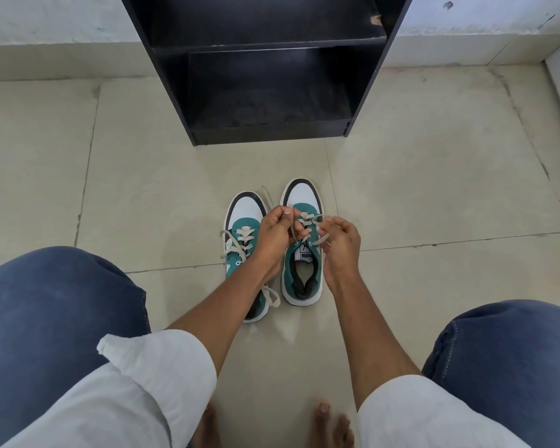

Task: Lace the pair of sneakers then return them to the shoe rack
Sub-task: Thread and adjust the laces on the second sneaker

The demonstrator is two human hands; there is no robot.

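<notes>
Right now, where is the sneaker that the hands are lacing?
In the head view, that sneaker stands on the tiled floor right of its twin, in front of the black shoe rack.

Teal-white sneakers side by side on floor before empty black shoe rack

Beige tiled floor, pale scuffed wall, daylight.

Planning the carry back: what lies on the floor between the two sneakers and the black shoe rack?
In the head view, only bare tiled floor separates the sneakers from the shoe rack; a lace end pokes slightly forward.
</notes>
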